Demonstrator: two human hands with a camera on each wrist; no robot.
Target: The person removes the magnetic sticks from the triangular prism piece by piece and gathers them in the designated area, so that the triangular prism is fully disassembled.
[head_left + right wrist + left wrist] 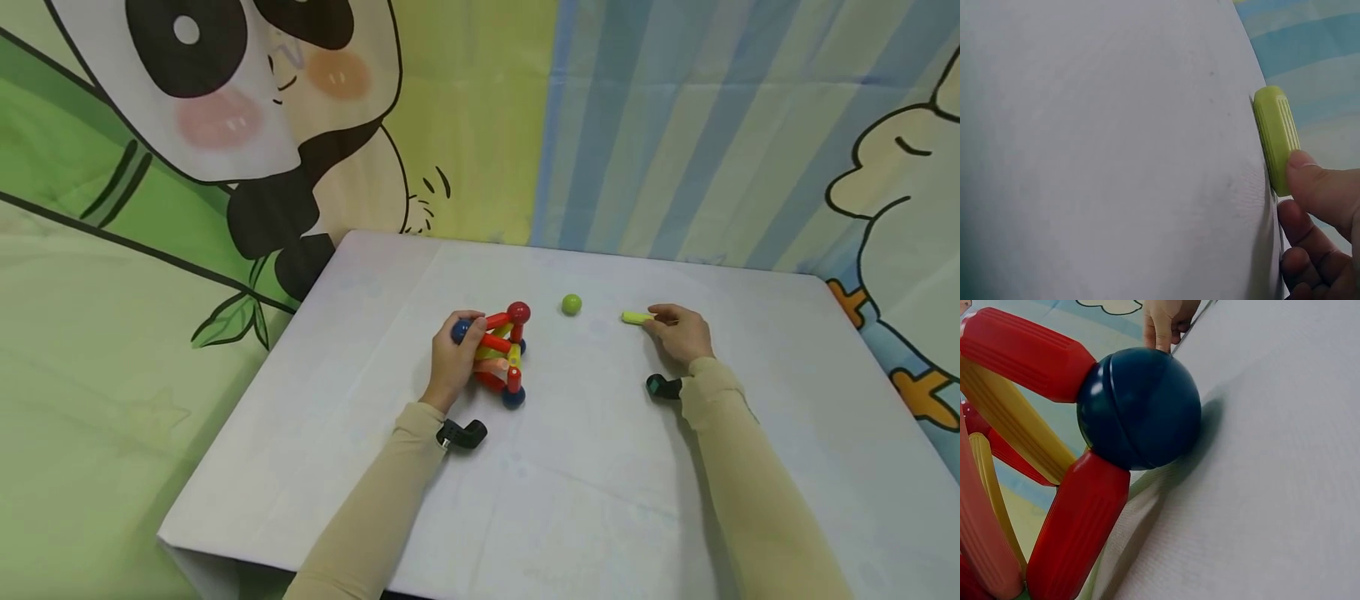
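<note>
My left hand (450, 360) grips a frame built of magnetic sticks and balls, its fingers at the dark blue ball (461, 331) on the near-left corner. Red, yellow and pinkish-orange sticks join a red ball (518, 312) and other blue balls. Close up in the left wrist view, a red stick (1079, 528) meets a large blue ball (1141, 409). My right hand (682, 335) pinches one end of a yellow-green stick (1275, 134) between thumb and fingers, low at the tabletop. The fingers of my left hand are out of sight in the left wrist view.
A lime green ball (572, 304) lies on the white table (585, 467) between the frame and my right hand. Behind the table hangs a cartoon-printed cloth (480, 117). A black wrist camera (462, 434) juts out by my left wrist, another (662, 387) by my right.
</note>
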